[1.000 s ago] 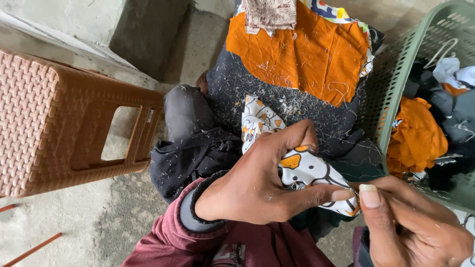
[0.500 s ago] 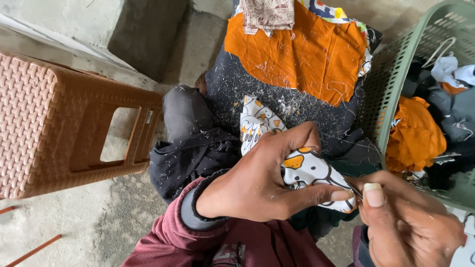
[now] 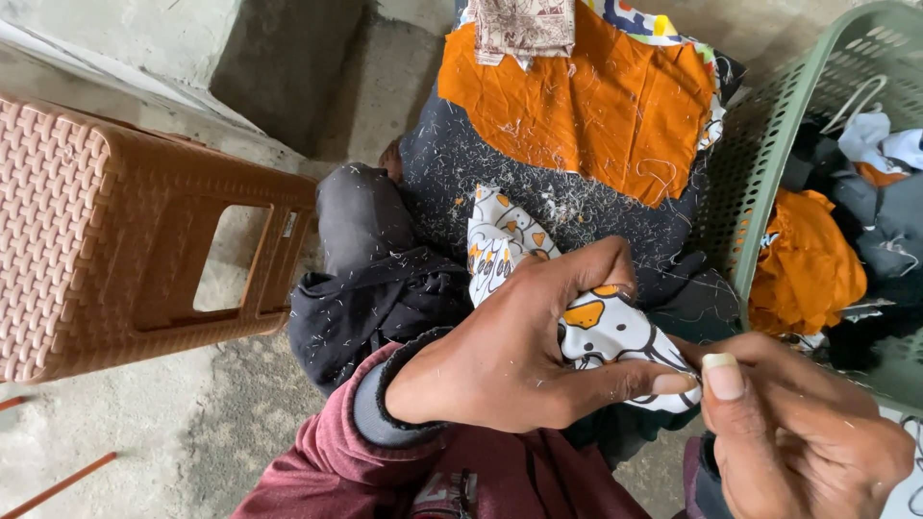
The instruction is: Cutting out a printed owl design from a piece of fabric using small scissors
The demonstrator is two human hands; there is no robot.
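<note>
**A:** Where is your left hand [image 3: 510,360] just now?

**B:** Low in the middle of the view, closed over the white patterned cloth [image 3: 596,332]. Your fingers curl across its top and your thumb runs along its near edge, so the fabric is bunched and gripped between them.

**A:** And your right hand [image 3: 788,437]?

**B:** At the lower right, fingers drawn together with the thumb [image 3: 723,377] pressed up against the tip of your left thumb. It is pinching at the cloth's corner there; whether you have a thread or only fabric between those fingertips is too small to tell.

**A:** Which way does the cloth run from that pinch?

**B:** Its long axis slants from the pinch at the near right up and away to the far left, where a free end shows above your left knuckles, lying on the dark lint-flecked fabric [image 3: 538,192] over your lap. So nearly all of the cloth lies to the left of your right fingertips, under your left hand, which is plainly the closer of the two to its bulk.

**A:** What lies around you?

**B:** An orange cloth [image 3: 586,106] farther off on the dark fabric, a green basket [image 3: 769,163] of clothes to the right, a brown plastic stool [image 3: 125,250] on its side to the left.
</note>
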